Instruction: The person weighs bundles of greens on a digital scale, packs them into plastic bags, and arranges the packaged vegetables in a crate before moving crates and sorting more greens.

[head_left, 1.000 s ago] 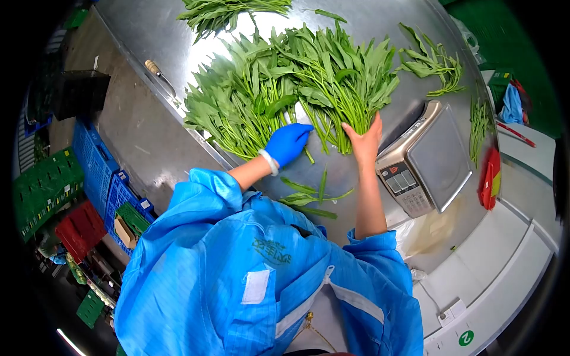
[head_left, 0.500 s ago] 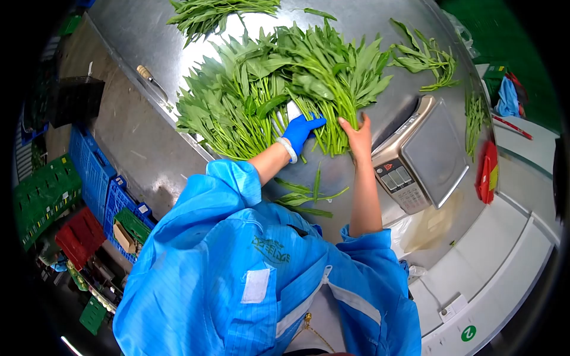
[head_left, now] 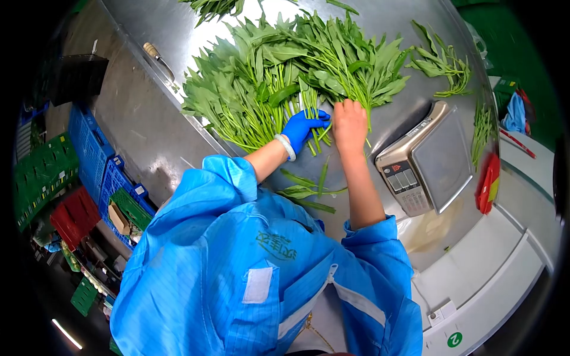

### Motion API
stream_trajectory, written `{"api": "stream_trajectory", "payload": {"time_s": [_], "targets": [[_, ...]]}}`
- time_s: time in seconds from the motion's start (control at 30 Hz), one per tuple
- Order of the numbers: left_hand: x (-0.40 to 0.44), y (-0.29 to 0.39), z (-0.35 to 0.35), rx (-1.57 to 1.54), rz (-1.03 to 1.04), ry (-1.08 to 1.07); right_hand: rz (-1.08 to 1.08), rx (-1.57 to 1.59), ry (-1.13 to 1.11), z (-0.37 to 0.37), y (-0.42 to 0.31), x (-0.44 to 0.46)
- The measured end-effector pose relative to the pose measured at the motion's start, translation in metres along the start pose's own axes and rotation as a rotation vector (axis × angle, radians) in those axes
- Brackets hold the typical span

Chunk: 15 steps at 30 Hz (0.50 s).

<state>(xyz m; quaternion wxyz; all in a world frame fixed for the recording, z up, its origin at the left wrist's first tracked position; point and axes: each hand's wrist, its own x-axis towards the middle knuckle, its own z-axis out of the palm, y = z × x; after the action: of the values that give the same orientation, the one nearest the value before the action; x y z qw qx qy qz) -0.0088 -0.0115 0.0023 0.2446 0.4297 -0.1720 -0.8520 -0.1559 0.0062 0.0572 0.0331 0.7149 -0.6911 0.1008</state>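
Observation:
A large heap of leafy water spinach [head_left: 237,83] lies on the metal table, its leaves pointing away from me and its stems toward me. My left hand [head_left: 304,128], in a blue glove, is closed round several stems at the near side of the heap. Bare and seen from the back, my right hand [head_left: 350,126] has its fingers curled over the stem ends of the bunch on the right; its fingertips are partly hidden. Loose water spinach sprigs [head_left: 306,191] lie between my arms, close to my jacket.
A digital scale [head_left: 423,160] stands right of my right hand. Further right are loose sprigs [head_left: 442,65] and a red object [head_left: 487,184]. A wooden-handled knife [head_left: 155,54] lies along the table's left edge. Blue crates [head_left: 90,151] stand at the left.
My right hand has turned and drawn in over the stems, its fingers now curled where they were spread beside the bunch. The bunch's stems have spread apart. My left hand keeps its hold.

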Motion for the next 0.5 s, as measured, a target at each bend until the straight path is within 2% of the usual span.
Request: {"api": "stream_trajectory", "payload": {"time_s": [0.1,0.23,0.33,0.37,0.5], "targets": [[-0.002,0.003,0.003,-0.092,-0.06,-0.001,0.086,0.042,0.045,-0.007,0.008,0.0],[-0.001,0.003,0.008,-0.255,-0.051,-0.047,0.191,0.279,0.105,-0.015,0.014,-0.005],[0.001,0.004,0.011,-0.289,-0.082,-0.053,0.092,0.323,0.109,-0.013,0.011,-0.007],[0.003,0.001,0.01,-0.286,-0.085,-0.06,0.017,0.267,0.07,-0.014,0.01,-0.006],[0.011,-0.01,0.006,-0.23,-0.064,-0.055,-0.011,-0.006,-0.023,-0.006,0.005,0.002]]}}
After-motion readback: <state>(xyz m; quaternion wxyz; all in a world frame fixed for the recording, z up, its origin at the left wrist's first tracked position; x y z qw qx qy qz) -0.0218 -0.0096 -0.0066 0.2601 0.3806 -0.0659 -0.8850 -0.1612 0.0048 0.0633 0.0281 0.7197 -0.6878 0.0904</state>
